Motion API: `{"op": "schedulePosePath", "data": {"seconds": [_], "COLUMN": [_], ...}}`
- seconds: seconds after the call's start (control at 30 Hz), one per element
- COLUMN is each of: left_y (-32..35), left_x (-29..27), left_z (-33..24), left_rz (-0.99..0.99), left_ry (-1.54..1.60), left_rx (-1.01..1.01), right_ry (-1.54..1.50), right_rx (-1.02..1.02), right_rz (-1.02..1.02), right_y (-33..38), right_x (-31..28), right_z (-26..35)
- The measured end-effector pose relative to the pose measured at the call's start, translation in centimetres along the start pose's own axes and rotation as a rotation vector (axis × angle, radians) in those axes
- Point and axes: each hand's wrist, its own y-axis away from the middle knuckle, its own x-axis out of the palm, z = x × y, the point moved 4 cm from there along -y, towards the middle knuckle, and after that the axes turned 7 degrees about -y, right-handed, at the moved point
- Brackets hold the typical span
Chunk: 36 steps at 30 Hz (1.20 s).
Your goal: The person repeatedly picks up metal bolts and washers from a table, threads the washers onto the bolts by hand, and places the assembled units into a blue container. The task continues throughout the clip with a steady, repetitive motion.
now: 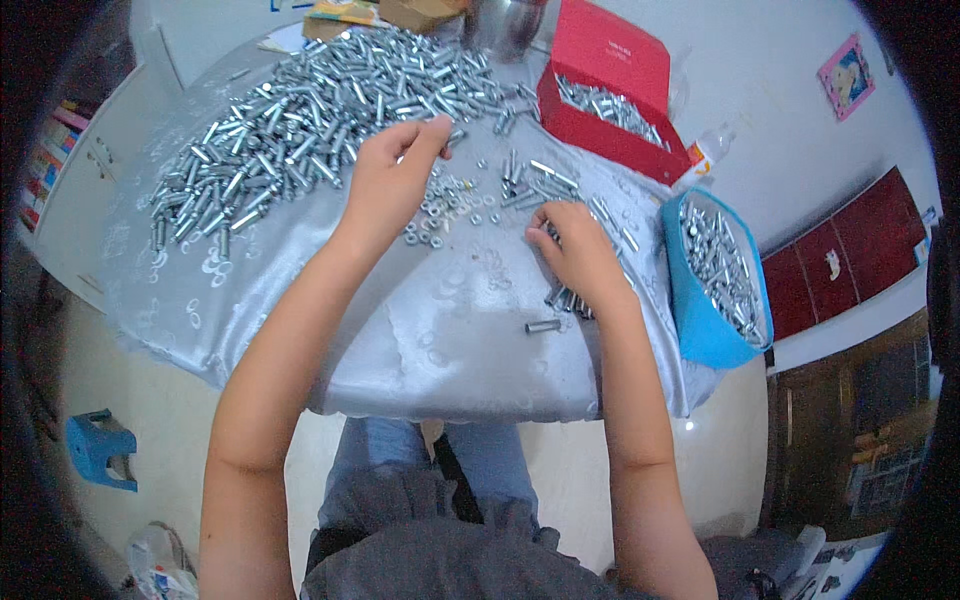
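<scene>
My left hand [392,175] is raised at the near right edge of a big heap of short silvery metal tubes [300,130]. Its thumb and forefinger are pinched together, and whatever may be between them is too small to make out. Over a smaller group of the same kind of tubes [552,182] on the right, my right hand [582,255] is curled with thumb and fingers close together; its grip is hidden. Small nuts and washers [450,205] lie scattered between my hands. One loose tube [543,326] rests nearer to me.
A red box [600,135] with its lid up holds more metal pieces at the back right. Beside it stands a clear bottle [705,155]. A blue bin [725,345] full of metal pieces is on the right. The silvery cloth [450,370] covers the table; a metal pot [503,28] stands behind.
</scene>
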Motion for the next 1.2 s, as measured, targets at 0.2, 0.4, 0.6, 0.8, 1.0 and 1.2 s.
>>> {"op": "schedulePosePath", "data": {"seconds": [0.2,0.4,0.6,0.8,1.0,1.2], "left_y": [0.5,1.5,1.7,1.8,2.0,2.0], "left_x": [-4.1,-2.7,-2.4,-2.0,-1.8,-1.9], "left_z": [5.9,4.0,4.3,3.8,3.9,4.0], "left_rz": [-0.209,0.028,0.117,0.204,0.260,0.273], "left_ry": [0.185,0.350,0.287,0.283,0.446,0.533], "left_rx": [-0.290,-0.434,-0.398,-0.409,-0.475,-0.522], "right_ry": [-0.508,-0.929,-1.287,-1.439,-1.321,-0.930], "right_rx": [0.038,0.176,0.229,0.305,0.290,0.032], "right_rz": [-0.089,-0.224,-0.189,-0.099,-0.160,-0.321], "right_y": [-4.9,-5.2,-5.0,-5.1,-4.9,-5.0], "right_x": [1.6,4.9,5.1,5.7,5.8,5.9], "right_z": [6.1,7.1,7.0,7.2,6.8,7.6]}}
